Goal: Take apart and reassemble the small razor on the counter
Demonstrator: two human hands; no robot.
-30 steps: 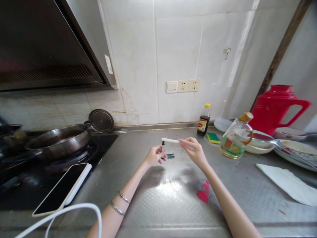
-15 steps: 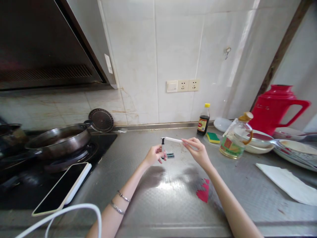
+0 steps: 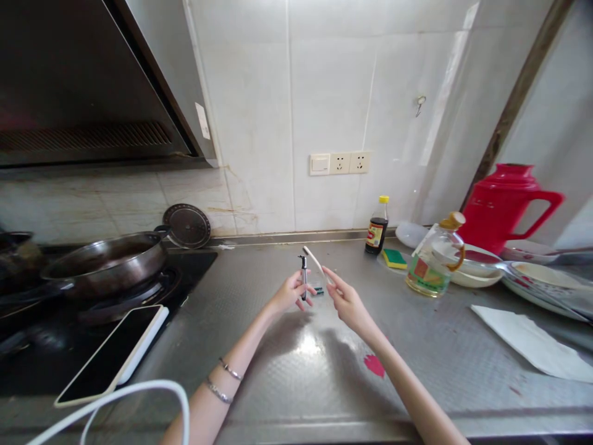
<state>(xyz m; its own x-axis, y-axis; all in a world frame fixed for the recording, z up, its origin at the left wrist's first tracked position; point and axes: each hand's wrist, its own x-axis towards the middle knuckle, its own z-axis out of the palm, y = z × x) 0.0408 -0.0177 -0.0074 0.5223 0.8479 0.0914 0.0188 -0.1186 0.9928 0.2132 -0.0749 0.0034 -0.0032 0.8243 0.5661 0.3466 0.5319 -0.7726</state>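
My left hand grips a slim black-and-silver stick-like device, held upright with a small dark tip on top. To its right, my right hand pinches the lower end of a thin, slightly curved white piece, which slants up and left towards the device. The white piece and the device look apart at their tops. Behind the fingers, small green batteries lie on the steel counter, partly hidden by my hands. What kind of device it is, I cannot make out.
On the left is a black stove with a steel pan; a phone lies at its edge. At right stand a soy sauce bottle, a sponge, an oil jug, dishes, and a red thermos.
The white piece has swung from nearly level above the device to a steep slant, its far end now free of the device's top. My right hand has moved left and down.
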